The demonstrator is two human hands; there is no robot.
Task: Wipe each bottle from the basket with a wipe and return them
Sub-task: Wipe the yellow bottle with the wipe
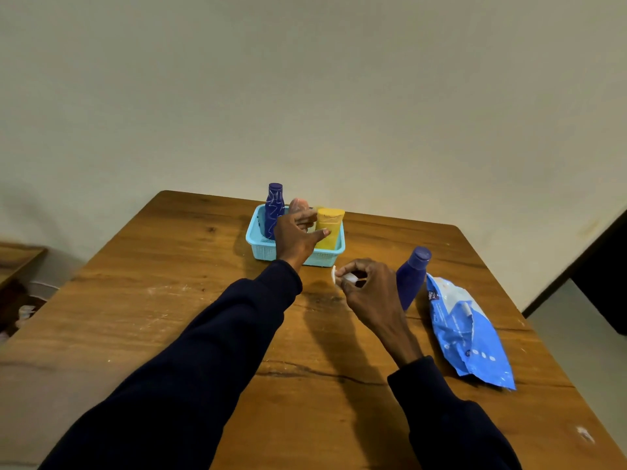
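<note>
A light blue basket point(261, 247) stands at the far side of the wooden table. In it stand a dark blue patterned bottle point(274, 208), a pink bottle point(298, 205) and a yellow tube point(329, 228). My left hand point(295, 237) reaches over the basket's front, fingers spread, thumb against the yellow tube and fingers by the pink bottle. My right hand point(366, 286) hovers in front of the basket and pinches a small white wipe point(342, 278). A plain blue bottle point(412, 276) stands on the table just right of that hand.
A blue wipes packet point(468, 334) lies crumpled on the table point(169, 317) at the right, close to the blue bottle. A wall rises behind the table. A low wooden shelf point(17, 262) sits off to the left, and the floor drops away at the right.
</note>
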